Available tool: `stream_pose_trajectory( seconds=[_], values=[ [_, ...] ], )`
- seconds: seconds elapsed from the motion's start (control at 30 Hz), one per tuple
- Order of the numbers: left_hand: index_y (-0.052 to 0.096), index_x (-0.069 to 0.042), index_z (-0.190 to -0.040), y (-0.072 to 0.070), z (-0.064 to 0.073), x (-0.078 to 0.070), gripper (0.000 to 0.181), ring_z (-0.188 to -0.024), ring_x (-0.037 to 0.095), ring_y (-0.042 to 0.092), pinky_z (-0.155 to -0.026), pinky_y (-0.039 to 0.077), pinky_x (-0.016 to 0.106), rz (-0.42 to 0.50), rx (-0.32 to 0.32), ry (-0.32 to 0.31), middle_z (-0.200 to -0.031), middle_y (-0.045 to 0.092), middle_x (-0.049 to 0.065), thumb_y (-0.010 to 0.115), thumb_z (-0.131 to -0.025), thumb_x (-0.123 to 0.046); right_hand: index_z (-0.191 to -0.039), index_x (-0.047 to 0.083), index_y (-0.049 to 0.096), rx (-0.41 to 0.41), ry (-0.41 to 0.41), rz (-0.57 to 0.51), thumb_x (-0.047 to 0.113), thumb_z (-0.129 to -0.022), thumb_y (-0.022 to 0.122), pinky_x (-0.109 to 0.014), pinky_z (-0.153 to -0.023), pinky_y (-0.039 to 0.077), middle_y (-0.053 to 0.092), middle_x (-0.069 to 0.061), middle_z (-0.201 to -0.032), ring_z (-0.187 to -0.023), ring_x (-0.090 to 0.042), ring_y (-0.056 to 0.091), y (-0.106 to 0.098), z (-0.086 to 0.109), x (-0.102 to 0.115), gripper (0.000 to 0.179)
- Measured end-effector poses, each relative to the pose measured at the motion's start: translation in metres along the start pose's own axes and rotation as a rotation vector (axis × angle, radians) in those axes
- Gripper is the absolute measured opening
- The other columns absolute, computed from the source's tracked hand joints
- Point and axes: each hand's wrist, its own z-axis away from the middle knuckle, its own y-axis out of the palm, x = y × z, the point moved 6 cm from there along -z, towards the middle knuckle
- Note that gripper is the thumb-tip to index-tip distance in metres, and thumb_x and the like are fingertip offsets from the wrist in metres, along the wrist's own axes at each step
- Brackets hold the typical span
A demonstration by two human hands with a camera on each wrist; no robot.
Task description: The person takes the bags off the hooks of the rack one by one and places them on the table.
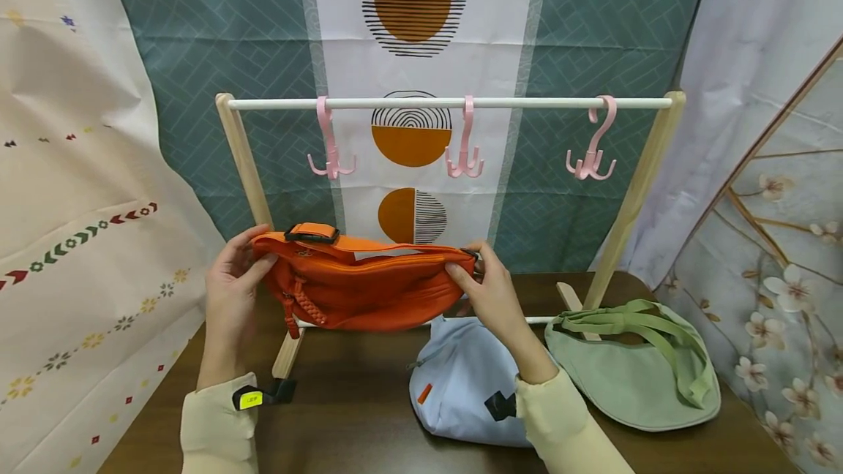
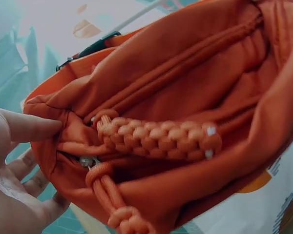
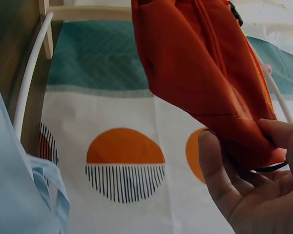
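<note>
An orange waist bag [image 1: 369, 287] with a strap and black buckle hangs level between my two hands, held up in front of the rack. My left hand [image 1: 232, 284] pinches its left end, thumb in front and fingers behind. At the right end, my right hand [image 1: 490, 287] grips the bag the same way. Braided cord zipper pulls [image 2: 156, 139] dangle near the left end, close to the fingers in the left wrist view. In the right wrist view the right hand [image 3: 259, 180] holds the bag's narrow tip.
Behind the bag stands a wooden rack with a white bar [image 1: 395, 103], carrying pink hooks [image 1: 465, 152]. A light blue bag [image 1: 461, 386] lies on the brown table [image 1: 342, 415] below my right forearm. A green bag [image 1: 632, 371] with a strap lies at the right.
</note>
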Motion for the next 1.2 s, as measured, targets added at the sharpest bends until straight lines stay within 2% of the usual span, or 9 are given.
stream_pose_trajectory(
  seconds=[0.17, 0.33, 0.43, 0.57, 0.63, 0.87, 0.93, 1.07, 1.2],
  values=[
    [0.061, 0.007, -0.138, -0.007, 0.001, -0.004, 0.042, -0.101, 0.019, 0.064, -0.085, 0.055, 0.021, 0.065, -0.036, 0.014, -0.114, 0.072, 0.005, 0.061, -0.097, 0.015, -0.129, 0.002, 0.053, 0.035, -0.011, -0.107, 0.014, -0.103, 0.067, -0.039, -0.057, 0.061, 0.07, -0.024, -0.102, -0.066, -0.024, 0.069, 0.008, 0.001, -0.002, 0.032],
    [0.059, 0.011, -0.137, -0.015, 0.002, -0.007, 0.042, -0.097, 0.019, 0.064, -0.081, 0.056, 0.021, 0.138, -0.044, 0.027, -0.111, 0.072, 0.006, 0.058, -0.096, 0.02, -0.131, 0.0, 0.052, 0.01, 0.003, -0.211, 0.008, -0.102, 0.067, -0.037, -0.062, 0.062, 0.071, -0.026, -0.11, -0.074, -0.019, 0.072, 0.016, 0.004, -0.005, 0.033],
    [0.06, 0.011, -0.136, -0.022, 0.002, -0.007, 0.042, -0.096, 0.019, 0.064, -0.078, 0.056, 0.021, 0.172, -0.073, 0.03, -0.109, 0.072, 0.007, 0.057, -0.095, 0.022, -0.129, -0.001, 0.047, 0.011, 0.026, -0.264, 0.007, -0.102, 0.066, -0.034, -0.063, 0.061, 0.071, -0.026, -0.109, -0.072, -0.017, 0.072, 0.025, 0.006, -0.008, 0.034],
    [0.062, 0.011, -0.134, -0.035, 0.002, -0.009, 0.041, -0.094, 0.019, 0.065, -0.076, 0.056, 0.021, 0.207, -0.121, 0.036, -0.107, 0.072, 0.008, 0.056, -0.095, 0.022, -0.128, -0.001, 0.042, 0.049, 0.047, -0.307, 0.007, -0.103, 0.063, -0.033, -0.063, 0.06, 0.071, -0.027, -0.108, -0.067, -0.016, 0.07, 0.039, 0.011, -0.011, 0.033],
    [0.061, 0.01, -0.134, -0.041, 0.002, -0.009, 0.041, -0.094, 0.018, 0.066, -0.077, 0.057, 0.022, 0.219, -0.125, 0.034, -0.107, 0.072, 0.008, 0.056, -0.096, 0.021, -0.129, -0.001, 0.041, 0.074, 0.049, -0.321, 0.006, -0.104, 0.062, -0.034, -0.064, 0.061, 0.07, -0.027, -0.108, -0.067, -0.018, 0.07, 0.046, 0.014, -0.013, 0.033],
    [0.058, 0.013, -0.137, -0.054, 0.002, -0.014, 0.041, -0.09, 0.018, 0.069, -0.074, 0.057, 0.023, 0.223, -0.112, 0.033, -0.105, 0.073, 0.009, 0.052, -0.097, 0.022, -0.129, -0.002, 0.04, 0.142, 0.035, -0.306, 0.009, -0.106, 0.061, -0.043, -0.065, 0.062, 0.068, -0.027, -0.105, -0.066, -0.03, 0.07, 0.062, 0.018, -0.017, 0.033],
    [0.058, 0.012, -0.138, -0.058, 0.003, -0.015, 0.042, -0.088, 0.017, 0.069, -0.071, 0.056, 0.022, 0.21, -0.103, 0.025, -0.104, 0.073, 0.008, 0.053, -0.097, 0.021, -0.128, -0.002, 0.042, 0.14, 0.034, -0.287, 0.01, -0.105, 0.063, -0.041, -0.064, 0.062, 0.069, -0.024, -0.102, -0.069, -0.032, 0.07, 0.065, 0.018, -0.019, 0.033],
    [0.06, 0.008, -0.139, -0.067, 0.006, -0.017, 0.043, -0.086, 0.015, 0.069, -0.067, 0.055, 0.02, 0.171, -0.093, 0.009, -0.104, 0.074, 0.006, 0.054, -0.098, 0.019, -0.125, 0.003, 0.051, 0.12, 0.053, -0.198, 0.013, -0.101, 0.069, -0.031, -0.061, 0.059, 0.069, -0.013, -0.093, -0.07, -0.025, 0.068, 0.071, 0.021, -0.025, 0.032],
    [0.06, 0.004, -0.14, -0.075, 0.006, -0.012, 0.044, -0.089, 0.014, 0.07, -0.073, 0.056, 0.02, 0.131, -0.061, -0.017, -0.105, 0.075, 0.004, 0.055, -0.099, 0.017, -0.124, 0.004, 0.053, 0.145, 0.079, -0.137, 0.017, -0.101, 0.071, -0.032, -0.06, 0.059, 0.067, -0.01, -0.087, -0.063, -0.025, 0.066, 0.076, 0.024, -0.03, 0.032]
  ],
)
